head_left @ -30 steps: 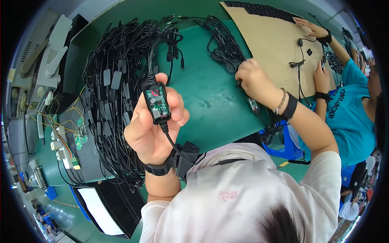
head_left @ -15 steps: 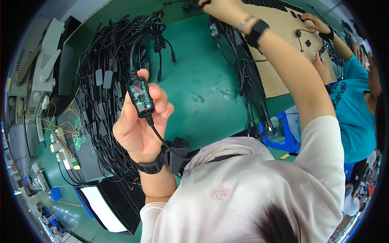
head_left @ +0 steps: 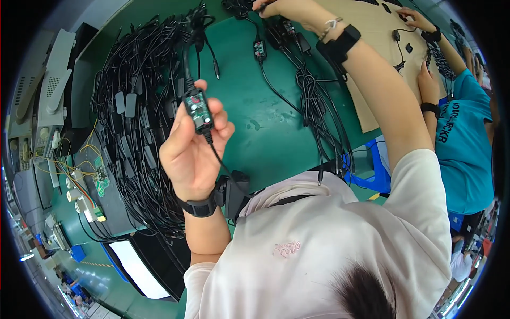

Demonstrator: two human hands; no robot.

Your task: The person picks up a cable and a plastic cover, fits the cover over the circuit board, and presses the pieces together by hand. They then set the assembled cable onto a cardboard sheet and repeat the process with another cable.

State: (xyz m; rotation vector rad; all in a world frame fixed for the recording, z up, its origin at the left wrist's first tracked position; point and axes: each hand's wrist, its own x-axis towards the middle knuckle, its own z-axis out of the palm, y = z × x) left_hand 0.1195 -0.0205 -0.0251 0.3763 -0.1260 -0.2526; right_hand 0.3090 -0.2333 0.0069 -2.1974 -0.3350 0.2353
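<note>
The person's left hand [head_left: 195, 142] held a small black case [head_left: 198, 112] between thumb and fingers, above the surface [head_left: 255, 133] and left of its middle; the case was open, and a green circuit board [head_left: 196, 105] showed inside it. One cord [head_left: 186, 65] ran from the case toward the far edge, and another [head_left: 219, 160] ran down past the wrist toward the near edge. The right hand [head_left: 289, 10] was stretched out to the far edge, its fingers drawn close together by some dark cables [head_left: 237, 7]; whether it gripped one could not be told. A second open case [head_left: 259, 50] lay on the surface near the far edge, its cord leading to a tied bundle [head_left: 312, 103] whose loose ends reached the near edge. A large heap of black cables [head_left: 135, 125] lay along the left edge. Toward the right edge was a cardboard sheet [head_left: 366, 64], and at its far right corner a co-worker's hand [head_left: 417, 20] touched a small dark piece [head_left: 402, 17].
</note>
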